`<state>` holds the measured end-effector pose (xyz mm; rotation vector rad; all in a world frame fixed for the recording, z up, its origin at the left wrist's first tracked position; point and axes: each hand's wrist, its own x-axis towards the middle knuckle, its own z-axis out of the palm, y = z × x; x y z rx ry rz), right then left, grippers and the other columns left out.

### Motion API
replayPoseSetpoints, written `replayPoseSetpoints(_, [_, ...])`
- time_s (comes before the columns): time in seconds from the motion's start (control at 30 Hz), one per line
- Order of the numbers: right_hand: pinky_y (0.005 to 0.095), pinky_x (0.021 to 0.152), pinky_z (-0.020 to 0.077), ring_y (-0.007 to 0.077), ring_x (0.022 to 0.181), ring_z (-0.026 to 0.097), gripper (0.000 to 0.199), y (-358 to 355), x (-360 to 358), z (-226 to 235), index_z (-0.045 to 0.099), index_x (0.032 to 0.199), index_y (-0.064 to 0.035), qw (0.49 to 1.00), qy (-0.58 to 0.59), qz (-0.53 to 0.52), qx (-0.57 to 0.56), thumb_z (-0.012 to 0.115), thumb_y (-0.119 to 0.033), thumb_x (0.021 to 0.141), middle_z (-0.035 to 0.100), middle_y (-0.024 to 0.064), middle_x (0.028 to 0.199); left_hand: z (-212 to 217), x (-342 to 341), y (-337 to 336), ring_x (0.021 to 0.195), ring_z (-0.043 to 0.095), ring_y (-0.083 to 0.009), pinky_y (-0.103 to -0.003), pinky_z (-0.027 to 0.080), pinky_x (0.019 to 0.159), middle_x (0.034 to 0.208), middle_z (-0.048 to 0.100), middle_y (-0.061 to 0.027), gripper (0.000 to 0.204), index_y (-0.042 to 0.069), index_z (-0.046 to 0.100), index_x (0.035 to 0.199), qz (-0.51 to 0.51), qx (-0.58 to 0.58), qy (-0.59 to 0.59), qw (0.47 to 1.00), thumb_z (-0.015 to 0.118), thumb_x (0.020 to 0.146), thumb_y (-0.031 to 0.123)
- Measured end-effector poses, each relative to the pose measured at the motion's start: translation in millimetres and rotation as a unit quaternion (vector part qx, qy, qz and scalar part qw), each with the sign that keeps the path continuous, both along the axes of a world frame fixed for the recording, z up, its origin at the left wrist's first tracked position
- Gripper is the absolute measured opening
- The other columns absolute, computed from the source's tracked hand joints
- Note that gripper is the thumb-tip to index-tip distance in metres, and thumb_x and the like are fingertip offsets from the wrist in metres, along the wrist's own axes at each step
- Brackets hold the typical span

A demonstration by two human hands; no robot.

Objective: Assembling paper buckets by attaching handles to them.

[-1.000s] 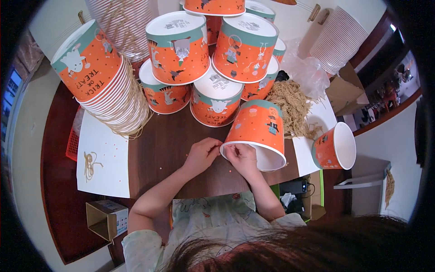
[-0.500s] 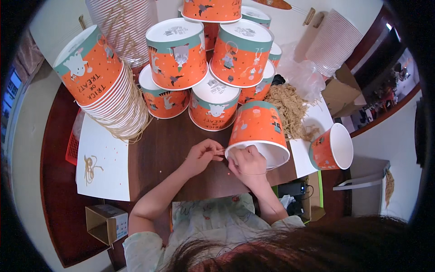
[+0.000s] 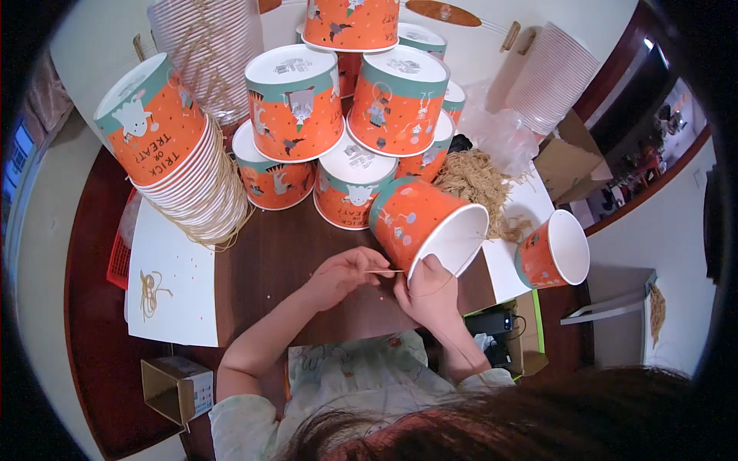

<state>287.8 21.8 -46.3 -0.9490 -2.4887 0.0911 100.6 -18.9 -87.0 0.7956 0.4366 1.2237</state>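
An orange paper bucket [image 3: 401, 227] with a green band lies tipped on the dark table, its white mouth turned toward me and to the right. My right hand [image 3: 430, 296] grips the near edge of its rim, some fingers inside the mouth. Between the fingers of my left hand [image 3: 350, 276] is the end of a thin tan cord [image 3: 383, 271], which runs to the rim beside my right fingers. More cord crosses the bucket's mouth and passes over my right hand. Where it goes through the wall is hidden by my fingers.
Upside-down orange buckets [image 3: 296, 115] are piled up behind. A leaning nested stack [image 3: 165, 146] with cords stands left. Loose tan cord [image 3: 473, 184] is heaped at right, near another bucket [image 3: 550, 250] lying on its side. A few cords [image 3: 150, 296] rest on the white board.
The bucket has turned so its mouth faces more to the right. My left hand has drawn slightly away from the rim with the cord, and my right hand has shifted a little lower.
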Motion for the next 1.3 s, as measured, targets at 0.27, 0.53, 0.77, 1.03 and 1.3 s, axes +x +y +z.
replayPoseSetpoints(0.27, [0.0382, 0.049, 0.0442, 0.0253, 0.06, 0.054, 0.014, 16, 2, 66, 0.052, 0.07, -0.004, 0.983, -0.07, 0.16, -0.059, 0.058, -0.016, 0.067, 0.052, 0.0083, 0.058, 46, -20, 0, 0.102, 0.048, -0.0184, -0.031, 0.036, 0.087, 0.11, 0.05, -0.0126, 0.007, 0.007, 0.043, 0.067, 0.048, 0.159, 0.136, 0.977, 0.042, 0.068, 0.0])
replayPoseSetpoints(0.53, [0.0343, 0.061, 0.0463, 0.0275, 0.067, 0.06, 0.035, 69, -13, 82, 0.055, 0.1, -0.0034, 0.911, -0.069, 0.248, -0.323, 0.055, -0.021, 0.07, 0.06, 0.0143, 0.073, 80, -28, 13, 0.077, 0.057, -0.025, -0.032, 0.042, 0.068, 0.079, 0.058, -0.0162, 0.014, 0.006, 0.043, 0.074, 0.065, 0.15, 0.123, 0.979, 0.049, 0.079, 0.018])
replayPoseSetpoints(0.77, [0.0303, 0.06, 0.0457, 0.0232, 0.068, 0.06, 0.05, 75, -10, 60, 0.049, 0.113, -0.0052, 0.891, -0.073, 0.271, -0.356, 0.062, -0.035, 0.075, 0.061, 0.0096, 0.079, 100, -30, 11, 0.06, 0.049, -0.0081, -0.019, 0.036, 0.051, 0.071, 0.056, -0.0046, 0.008, 0.005, 0.048, 0.08, 0.072, 0.16, 0.069, 0.982, 0.049, 0.086, 0.011])
replayPoseSetpoints(1.03, [0.0242, 0.057, 0.0415, 0.0109, 0.06, 0.053, 0.042, 78, -12, 56, 0.046, 0.117, -0.0084, 0.872, -0.079, 0.268, -0.402, 0.06, -0.022, 0.079, 0.058, 0.002, 0.074, 82, -32, 22, 0.06, 0.051, -0.0073, -0.02, 0.041, 0.053, 0.07, 0.055, -0.0012, 0.011, 0.003, 0.054, 0.088, 0.18, 0.155, 0.315, 0.919, 0.053, 0.085, 0.014])
replayPoseSetpoints(1.3, [0.0259, 0.071, 0.0439, 0.0144, 0.076, 0.057, 0.023, 77, -5, 59, 0.054, 0.105, -0.0024, 0.877, -0.01, 0.26, -0.403, 0.049, -0.014, 0.085, 0.06, 0.0056, 0.083, 89, -25, -4, 0.068, 0.06, -0.0244, -0.037, 0.048, 0.06, 0.072, 0.061, -0.0047, 0.018, 0.017, 0.063, 0.09, -0.003, 0.296, 0.758, 0.581, 0.053, 0.08, 0.028])
